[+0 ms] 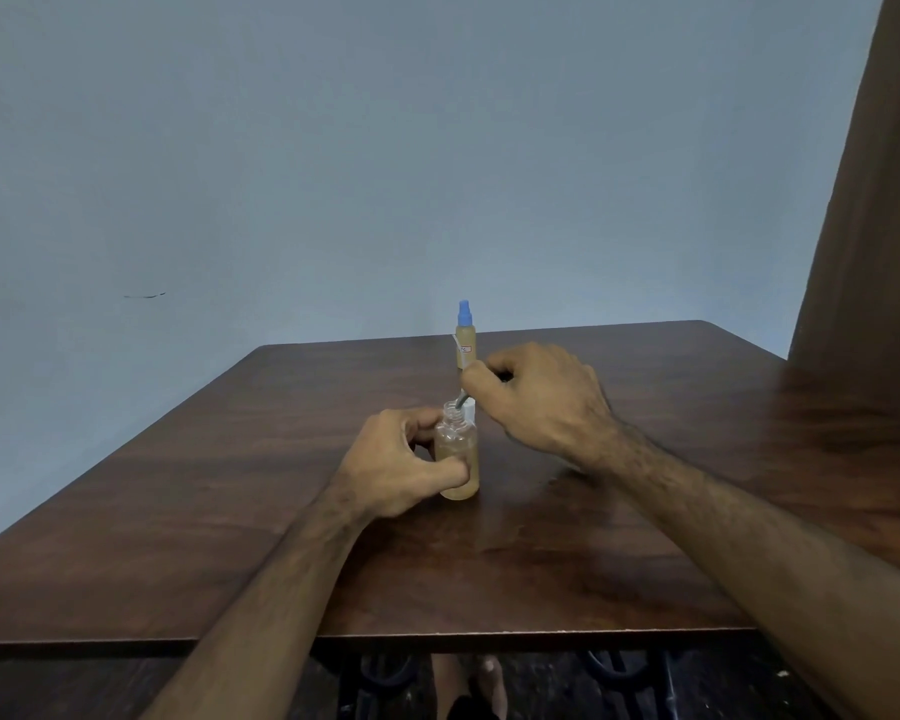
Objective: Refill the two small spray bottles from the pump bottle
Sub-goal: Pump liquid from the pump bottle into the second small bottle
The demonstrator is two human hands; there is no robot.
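At table centre, the light, slippery open spray bottle (457,454) is gripped round its body by the left hand (404,467), while the pump nozzle (462,396) at 12 o'clock is pinched by the right hand (539,394).

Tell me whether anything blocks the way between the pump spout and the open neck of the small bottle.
Nothing visible does. The left hand holds the small open bottle upright on the table; the right hand covers the pump head, and its spout reaches right to the bottle's uncapped neck.
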